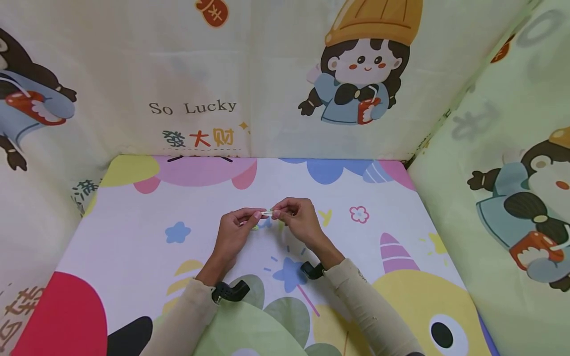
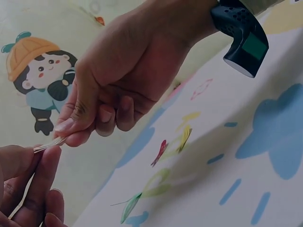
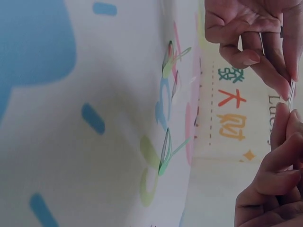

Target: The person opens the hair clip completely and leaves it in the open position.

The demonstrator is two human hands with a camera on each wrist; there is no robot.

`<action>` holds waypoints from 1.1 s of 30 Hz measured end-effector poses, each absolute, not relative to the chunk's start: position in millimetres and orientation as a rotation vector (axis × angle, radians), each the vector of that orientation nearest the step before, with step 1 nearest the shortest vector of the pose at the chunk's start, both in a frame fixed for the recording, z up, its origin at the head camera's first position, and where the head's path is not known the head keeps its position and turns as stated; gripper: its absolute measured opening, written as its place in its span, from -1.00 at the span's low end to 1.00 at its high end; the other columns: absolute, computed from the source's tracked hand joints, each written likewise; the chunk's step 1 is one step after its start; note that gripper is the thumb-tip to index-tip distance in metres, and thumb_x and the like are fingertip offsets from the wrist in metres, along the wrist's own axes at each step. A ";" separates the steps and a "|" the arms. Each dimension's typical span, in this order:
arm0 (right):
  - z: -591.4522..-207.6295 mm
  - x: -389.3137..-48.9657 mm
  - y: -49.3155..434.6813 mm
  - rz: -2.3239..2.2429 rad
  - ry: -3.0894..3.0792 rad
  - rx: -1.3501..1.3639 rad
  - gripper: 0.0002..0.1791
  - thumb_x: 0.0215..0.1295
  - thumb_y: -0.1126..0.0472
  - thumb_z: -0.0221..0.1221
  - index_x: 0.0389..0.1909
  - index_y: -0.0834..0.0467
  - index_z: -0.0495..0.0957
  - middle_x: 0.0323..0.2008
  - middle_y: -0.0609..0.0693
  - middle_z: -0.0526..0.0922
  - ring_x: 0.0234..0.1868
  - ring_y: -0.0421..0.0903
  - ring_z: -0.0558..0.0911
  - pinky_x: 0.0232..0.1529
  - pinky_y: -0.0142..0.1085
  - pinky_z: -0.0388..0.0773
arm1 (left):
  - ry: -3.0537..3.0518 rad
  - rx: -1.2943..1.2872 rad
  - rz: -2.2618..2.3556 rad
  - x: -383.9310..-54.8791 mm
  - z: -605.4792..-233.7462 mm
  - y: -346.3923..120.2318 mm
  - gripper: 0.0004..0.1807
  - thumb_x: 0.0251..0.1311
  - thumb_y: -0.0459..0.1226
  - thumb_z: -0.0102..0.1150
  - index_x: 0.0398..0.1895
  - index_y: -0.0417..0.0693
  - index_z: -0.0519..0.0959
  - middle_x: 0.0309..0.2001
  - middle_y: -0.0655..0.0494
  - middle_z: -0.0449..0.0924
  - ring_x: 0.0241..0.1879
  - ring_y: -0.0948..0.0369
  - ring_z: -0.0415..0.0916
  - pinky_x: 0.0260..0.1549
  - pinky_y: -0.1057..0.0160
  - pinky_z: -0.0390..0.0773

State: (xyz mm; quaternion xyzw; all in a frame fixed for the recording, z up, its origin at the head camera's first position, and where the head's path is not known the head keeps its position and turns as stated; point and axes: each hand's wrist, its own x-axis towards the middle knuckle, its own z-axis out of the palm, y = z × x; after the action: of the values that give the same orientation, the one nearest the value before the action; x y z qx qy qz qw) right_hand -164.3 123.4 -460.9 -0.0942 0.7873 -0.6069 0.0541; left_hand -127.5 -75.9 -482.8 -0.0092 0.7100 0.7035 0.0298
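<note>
In the head view, both hands meet over the middle of the table at a small, slender, pale clip [image 1: 267, 213], which looks like a snap hair clip. My left hand [image 1: 231, 232] pinches one end between thumb and fingertips. The other end is pinched by my right hand [image 1: 302, 221], its remaining fingers curled under. The fingertips cover much of the clip. Beneath the hands, similar clips lie on the tabletop: a green clip [image 2: 131, 207], a red clip [image 2: 160, 152] and a yellow clip [image 2: 184, 139] show in the left wrist view.
A patterned cloth with cartoon prints covers the table [image 1: 133, 237]. Printed fabric walls [image 1: 276, 99] stand behind it and at both sides. Each wrist bears a black camera, one of them the left wrist camera [image 1: 230, 290].
</note>
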 end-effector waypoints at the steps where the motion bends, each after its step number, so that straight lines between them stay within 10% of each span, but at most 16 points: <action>1: -460.6 -164.0 123.1 -1.857 2.383 -0.277 -0.94 0.36 0.34 0.39 -0.24 0.28 0.78 -0.42 0.09 0.80 -0.30 0.44 0.61 -0.44 -0.41 0.46 | 2.191 -0.022 2.174 -127.2 -482.4 -75.9 -0.74 0.47 -0.14 0.31 0.05 -0.07 0.78 -0.04 -0.04 0.85 -0.06 0.14 0.58 -0.29 0.40 0.41; 14: -461.4 -162.7 121.7 -1.902 2.318 -0.219 -0.96 0.36 0.35 0.38 -0.26 0.24 0.80 -0.39 0.11 0.80 -0.19 0.48 0.71 -0.42 -0.39 0.47 | 2.173 -0.018 2.208 -125.2 -482.5 -73.9 -0.75 0.49 -0.19 0.29 0.05 -0.13 0.77 -0.06 -0.07 0.85 0.04 0.08 0.62 -0.21 0.34 0.46; 23: -464.0 -163.0 121.5 -1.903 2.308 -0.208 -0.95 0.38 0.35 0.37 -0.27 0.23 0.80 -0.40 0.10 0.80 -0.19 0.50 0.69 -0.44 -0.39 0.45 | 2.149 -0.014 2.251 -125.0 -483.4 -73.1 -0.75 0.49 -0.22 0.29 0.04 -0.18 0.77 -0.09 -0.13 0.85 0.07 -0.15 0.67 0.43 0.10 0.07; 33: -463.5 -161.3 122.3 -1.912 2.284 -0.196 -0.94 0.40 0.35 0.35 -0.27 0.24 0.79 -0.43 0.04 0.79 -0.24 0.51 0.60 -0.46 -0.39 0.45 | 2.087 -0.083 2.248 -124.4 -481.3 -70.0 -0.74 0.51 -0.20 0.26 0.05 -0.17 0.75 -0.09 -0.01 0.85 0.02 -0.07 0.71 -0.16 0.32 0.50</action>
State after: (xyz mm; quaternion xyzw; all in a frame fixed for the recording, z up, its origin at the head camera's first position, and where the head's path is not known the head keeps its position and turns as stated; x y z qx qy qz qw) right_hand -161.3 122.3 -463.5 -0.0655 0.7628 -0.6386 0.0779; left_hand -124.4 -70.0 -481.3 -0.0270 0.6797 0.7321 0.0368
